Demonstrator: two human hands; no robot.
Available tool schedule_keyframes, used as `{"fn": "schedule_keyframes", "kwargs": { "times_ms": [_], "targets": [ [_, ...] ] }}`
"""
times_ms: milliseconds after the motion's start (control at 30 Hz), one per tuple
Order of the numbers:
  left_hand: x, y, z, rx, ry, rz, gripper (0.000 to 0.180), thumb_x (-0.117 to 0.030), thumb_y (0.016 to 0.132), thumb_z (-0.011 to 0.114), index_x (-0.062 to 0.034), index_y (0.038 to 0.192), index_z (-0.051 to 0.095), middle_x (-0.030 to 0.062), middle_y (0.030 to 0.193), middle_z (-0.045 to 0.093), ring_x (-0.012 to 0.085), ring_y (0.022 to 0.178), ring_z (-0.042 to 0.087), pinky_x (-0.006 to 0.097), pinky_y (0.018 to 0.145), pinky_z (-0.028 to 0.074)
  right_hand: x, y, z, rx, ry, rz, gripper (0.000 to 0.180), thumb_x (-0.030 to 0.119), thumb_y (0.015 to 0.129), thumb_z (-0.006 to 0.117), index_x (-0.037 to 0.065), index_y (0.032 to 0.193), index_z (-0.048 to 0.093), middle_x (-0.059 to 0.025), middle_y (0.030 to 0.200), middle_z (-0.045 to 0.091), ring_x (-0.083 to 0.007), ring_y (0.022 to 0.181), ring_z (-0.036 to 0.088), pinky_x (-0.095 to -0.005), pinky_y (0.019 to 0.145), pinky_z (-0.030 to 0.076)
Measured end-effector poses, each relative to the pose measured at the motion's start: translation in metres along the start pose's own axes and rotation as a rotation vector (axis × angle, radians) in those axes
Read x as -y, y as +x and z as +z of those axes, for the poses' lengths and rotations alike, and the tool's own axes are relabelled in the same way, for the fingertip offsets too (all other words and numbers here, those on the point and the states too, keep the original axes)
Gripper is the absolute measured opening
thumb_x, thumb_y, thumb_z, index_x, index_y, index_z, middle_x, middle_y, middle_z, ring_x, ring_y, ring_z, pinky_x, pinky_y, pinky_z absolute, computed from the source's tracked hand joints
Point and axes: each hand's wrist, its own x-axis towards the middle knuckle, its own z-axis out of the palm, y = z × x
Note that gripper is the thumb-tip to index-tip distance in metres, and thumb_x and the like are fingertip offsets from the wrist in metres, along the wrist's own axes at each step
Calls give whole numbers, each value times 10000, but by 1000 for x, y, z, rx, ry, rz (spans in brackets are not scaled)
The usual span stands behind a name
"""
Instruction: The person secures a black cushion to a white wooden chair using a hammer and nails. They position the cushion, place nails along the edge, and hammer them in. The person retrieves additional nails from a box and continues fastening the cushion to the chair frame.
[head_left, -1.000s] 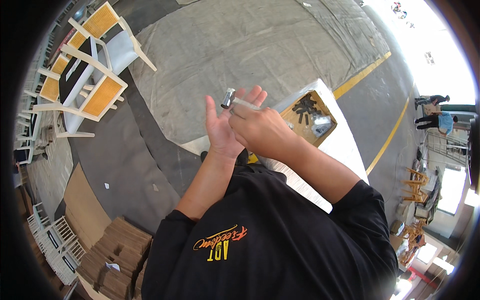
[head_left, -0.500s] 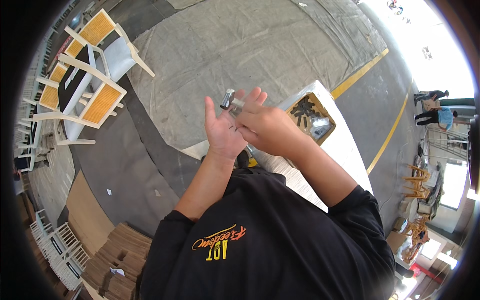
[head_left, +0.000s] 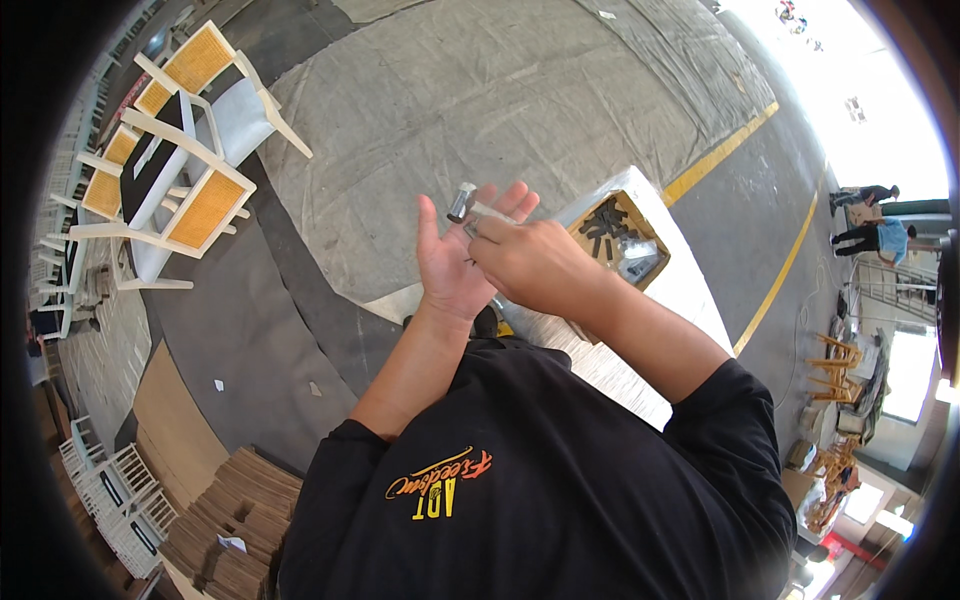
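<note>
My left hand lies palm up with its thumb and fingers spread. A few tiny dark slivers, perhaps nails, show on its palm beside the fingertips of my right hand. That right hand is closed round a hammer, whose shiny metal head points away from me above the left palm. Most of the handle is hidden by the fingers. Just right of my hands, an open cardboard box holds dark pieces and a clear plastic bag. It stands on a long white wrapped surface.
White chairs with woven backs stand grouped at the left. A grey sheet covers the floor ahead. Flattened cardboard is stacked at lower left, near white slatted frames. Two people are far off at the right.
Both hands have shifted slightly to the right. The hammer head has moved a little right with them and turned slightly; the left palm is still spread.
</note>
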Motion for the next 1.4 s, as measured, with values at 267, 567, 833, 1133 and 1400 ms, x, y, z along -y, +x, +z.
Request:
{"fn": "schedule_keyframes", "kwargs": {
  "times_ms": [267,567,833,1133,1400],
  "targets": [
    [-3,-11,-5,-56,-18,7,898,-835,1072,363,-64,1444,636,253,1699,450,434,1646,326,656,1307,310,2,13,6,158,-65,-69,152,143,881,755,21,930,679,-118,1020,671,-317,786,734,-429,643,606],
    [-8,-17,-1,-48,-87,56,900,-827,1081,348,-58,1456,627,249,1683,481,440,1629,357,647,1311,314,6,20,-10,185,168,96,156,185,928,724,52,981,664,-109,985,661,-357,816,710,-473,707,584],
    [-6,-16,5,-123,-30,77,890,-820,1076,383,-32,1441,573,284,1625,529,463,1590,417,627,1304,348,4,16,-23,83,316,111,140,143,900,757,58,979,679,-104,934,666,-319,794,694,-432,703,562],
    [-25,-33,-8,28,-65,82,887,-783,1075,442,-21,1492,624,257,1723,437,454,1662,291,727,1333,213,-104,-79,-31,-310,488,884,118,149,960,729,41,1004,752,-108,864,723,-191,764,678,-347,706,552],
    [-48,-58,-4,123,84,151,862,-744,1085,486,-2,1514,575,243,1762,382,408,1711,165,712,1364,110,-154,-251,157,93,339,1274,222,265,903,757,44,919,751,-184,905,775,-372,896,751,-492,818,586]
  ]
}}
